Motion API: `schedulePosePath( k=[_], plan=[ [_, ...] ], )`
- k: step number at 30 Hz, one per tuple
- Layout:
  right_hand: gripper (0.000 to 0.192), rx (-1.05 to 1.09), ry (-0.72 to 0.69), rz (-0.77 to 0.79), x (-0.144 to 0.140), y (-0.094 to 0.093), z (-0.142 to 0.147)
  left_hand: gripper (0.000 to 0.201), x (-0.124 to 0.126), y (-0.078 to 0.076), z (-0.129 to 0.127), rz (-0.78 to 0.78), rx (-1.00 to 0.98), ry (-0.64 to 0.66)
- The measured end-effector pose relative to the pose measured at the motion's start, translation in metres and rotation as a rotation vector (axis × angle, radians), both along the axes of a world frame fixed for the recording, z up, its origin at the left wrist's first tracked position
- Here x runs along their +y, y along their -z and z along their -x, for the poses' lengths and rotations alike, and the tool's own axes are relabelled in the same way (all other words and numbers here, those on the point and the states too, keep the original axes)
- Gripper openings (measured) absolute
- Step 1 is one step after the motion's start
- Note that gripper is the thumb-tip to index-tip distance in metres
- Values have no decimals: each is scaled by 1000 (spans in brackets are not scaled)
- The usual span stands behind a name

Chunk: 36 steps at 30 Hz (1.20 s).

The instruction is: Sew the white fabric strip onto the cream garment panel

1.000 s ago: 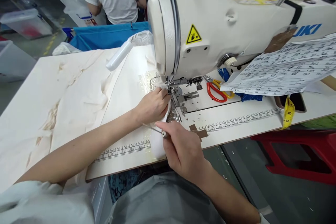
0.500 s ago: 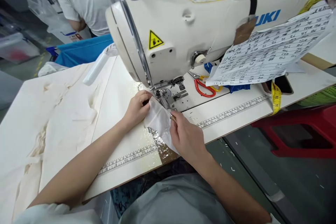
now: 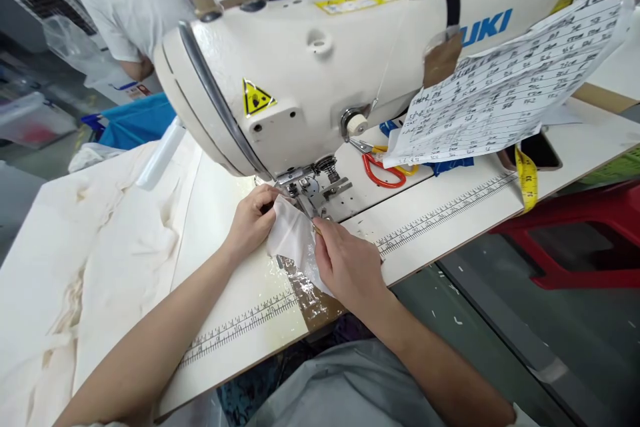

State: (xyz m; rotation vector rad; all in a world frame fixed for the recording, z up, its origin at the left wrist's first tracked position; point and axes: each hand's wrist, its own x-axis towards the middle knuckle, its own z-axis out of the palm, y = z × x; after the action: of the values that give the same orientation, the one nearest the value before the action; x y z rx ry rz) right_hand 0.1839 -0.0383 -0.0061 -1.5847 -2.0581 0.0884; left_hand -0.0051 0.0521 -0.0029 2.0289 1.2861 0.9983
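Note:
A small piece of white fabric (image 3: 290,228) lies at the needle area of a white sewing machine (image 3: 300,60), its lower end reaching toward the table's front edge. My left hand (image 3: 251,219) is closed on the fabric's left edge, close to the presser foot (image 3: 306,202). On the other side, my right hand (image 3: 347,259) is closed around a slim metal tool (image 3: 317,229) whose tip points toward the presser foot. Most of that tool is hidden by my fingers, so its exact kind is unclear. The fabric also runs beside and partly under the right hand.
Red-handled scissors (image 3: 383,172) lie right of the needle area. A handwritten sheet (image 3: 500,93) hangs in front of the machine arm, near a yellow tape measure (image 3: 527,180). Cream fabric pieces (image 3: 120,233) cover the left table. A person (image 3: 130,7) stands behind.
The camera view has shifted, so the machine appears larger and farther left. Both hands keep their hold at the needle area, with little visible movement against the fabric.

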Motion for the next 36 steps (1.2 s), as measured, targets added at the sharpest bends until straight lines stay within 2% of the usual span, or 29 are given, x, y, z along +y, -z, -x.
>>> schedulePosePath(
  k=[11, 17, 22, 29, 36],
  plan=[
    [29, -9, -4, -42, 2, -1, 1, 14, -1, 1, 1, -36, 71, 4],
    [28, -54, -3, -39, 2, 0, 3, 17, 0, 3, -1, -149, 240, 20],
    [28, -111, 2, 13, 1, -1, 4, 10, 3, 4, -1, -203, 341, 27],
    [30, -114, -6, 48, 1, -3, 4, 12, 6, 7, 0, -213, 352, 1],
    [28, -48, -11, 49, 0, -4, 1, 10, 3, -1, -2, -86, 209, -19]
  ],
)
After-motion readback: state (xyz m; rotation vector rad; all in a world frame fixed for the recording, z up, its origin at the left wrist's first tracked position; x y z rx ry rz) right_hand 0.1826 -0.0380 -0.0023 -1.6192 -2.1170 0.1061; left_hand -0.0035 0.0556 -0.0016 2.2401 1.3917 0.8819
